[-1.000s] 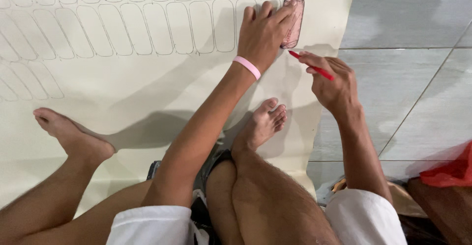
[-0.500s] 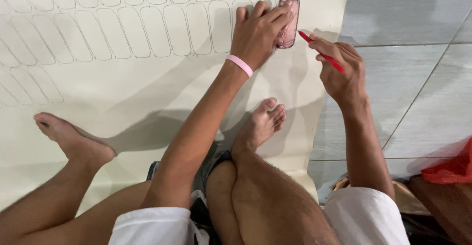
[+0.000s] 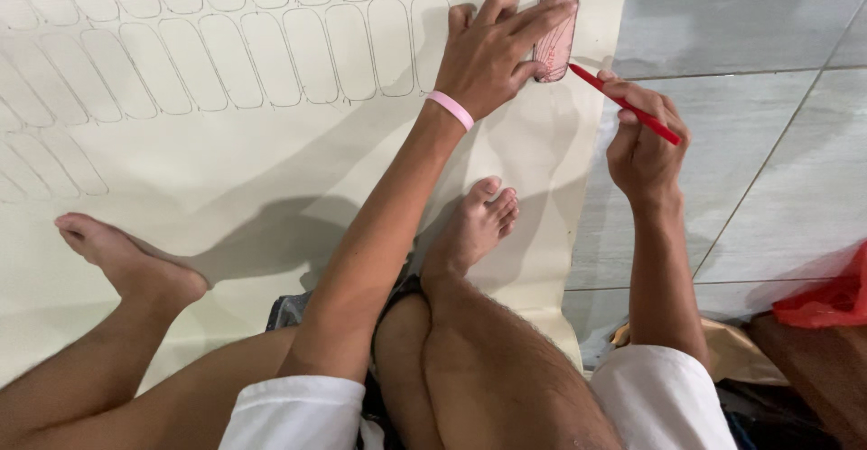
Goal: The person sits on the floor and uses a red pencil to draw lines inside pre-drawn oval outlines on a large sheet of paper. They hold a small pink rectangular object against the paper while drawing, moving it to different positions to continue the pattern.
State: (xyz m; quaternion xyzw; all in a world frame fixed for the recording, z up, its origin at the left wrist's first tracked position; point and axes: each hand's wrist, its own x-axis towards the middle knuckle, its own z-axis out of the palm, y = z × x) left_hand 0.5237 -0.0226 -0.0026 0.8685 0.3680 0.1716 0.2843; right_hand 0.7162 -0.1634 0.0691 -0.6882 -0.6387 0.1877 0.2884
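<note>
Compared with half a second ago, little has changed: the left hand (image 3: pixel 495 52) stays flat on the pink template (image 3: pixel 554 32), and the right hand (image 3: pixel 643 138) has drawn the red pen (image 3: pixel 625 105) slightly lower along the template's right edge, its tip now touching near the lower corner. A second ago the pen sat farther from the template, lower and to the right.

The left hand is spread, fingers pressing the template down against the cream sheet (image 3: pixel 271 170); a pink wristband (image 3: pixel 451 109) circles the wrist. The right hand is closed around the pen, pinching it between thumb and fingers, the shaft slanting up to the left.

The template is a small, narrow oblong with rounded corners, translucent pink, lying at the top right edge of the sheet. The sheet is smooth, matte, pale cream, spread on the floor and covered along its upper part with rows of pencilled outlines (image 3: pixel 271 52) of the same rounded oblong shape, set side by side.

The floor (image 3: pixel 768 143) to the right is grey glossy tile with thin grout lines. The person's bare feet rest on the sheet, one at the left (image 3: pixel 126 260), one in the middle (image 3: pixel 474 229). A crumpled red plastic bag (image 3: pixel 826 296) lies at the right edge; what it holds cannot be seen.
</note>
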